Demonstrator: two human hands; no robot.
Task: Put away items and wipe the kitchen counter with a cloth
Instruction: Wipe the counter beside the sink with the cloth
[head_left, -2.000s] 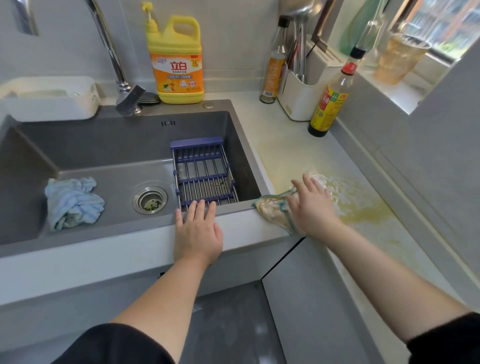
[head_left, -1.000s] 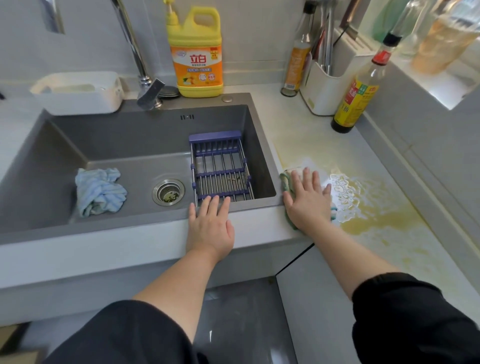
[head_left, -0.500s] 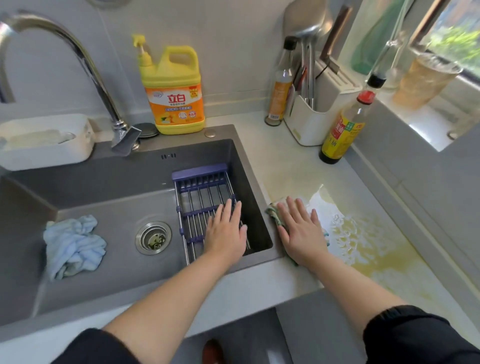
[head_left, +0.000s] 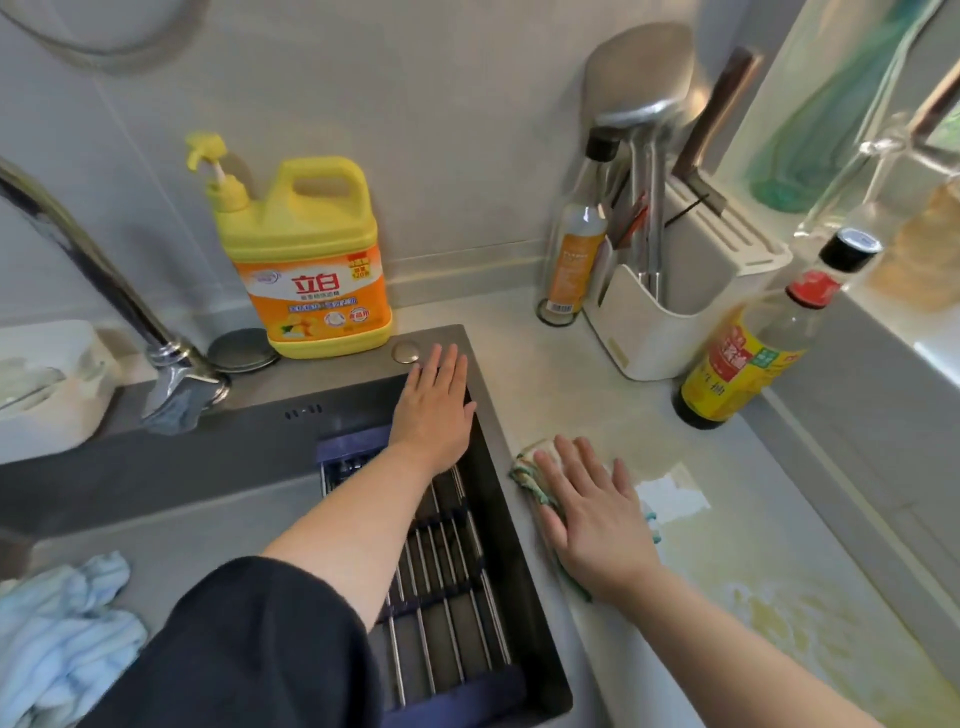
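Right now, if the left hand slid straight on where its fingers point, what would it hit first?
Probably the back wall; the left hand seems to pass just right of the detergent bottle, but depth is unclear.

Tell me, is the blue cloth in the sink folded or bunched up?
Bunched up: the blue cloth lies in a rumpled heap on the sink floor, no neat folds.

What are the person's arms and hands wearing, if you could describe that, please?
The left hand and the right hand are bare: no gloves, rings or watch show. A loose black sleeve covers the left upper arm, ending near the elbow; no sleeve shows on the right side.
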